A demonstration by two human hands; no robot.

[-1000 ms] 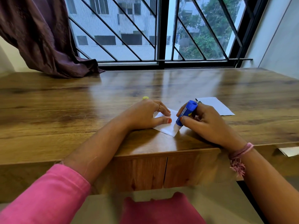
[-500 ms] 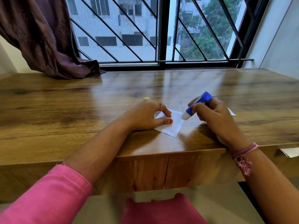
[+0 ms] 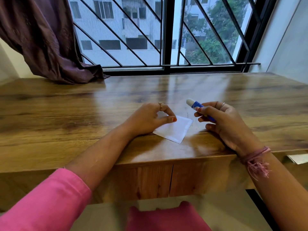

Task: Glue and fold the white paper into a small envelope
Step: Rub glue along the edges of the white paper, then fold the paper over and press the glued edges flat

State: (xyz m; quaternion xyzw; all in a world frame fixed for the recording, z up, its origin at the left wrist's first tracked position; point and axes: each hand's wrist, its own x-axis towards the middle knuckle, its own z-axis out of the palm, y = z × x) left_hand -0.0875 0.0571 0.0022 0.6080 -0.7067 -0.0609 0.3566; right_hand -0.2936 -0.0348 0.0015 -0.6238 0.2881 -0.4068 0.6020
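Observation:
A small folded white paper (image 3: 175,130) lies near the front edge of the wooden table (image 3: 66,117). My left hand (image 3: 148,119) rests on its left part, thumb and curled fingers touching the paper's upper left corner. My right hand (image 3: 221,119) hovers to the right of the paper and grips a blue glue stick (image 3: 197,107). The stick's white tip points up and left, clear of the paper.
A purple curtain (image 3: 46,40) drapes onto the table's back left. A barred window (image 3: 166,30) runs along the back edge. A bit of white paper (image 3: 298,158) shows below the table edge at the right. A wall stands at the right.
My right hand lifted the glue stick off the paper's lower edge, moved right and turned its tip upward. My left hand stayed on the paper, its fingers curling more.

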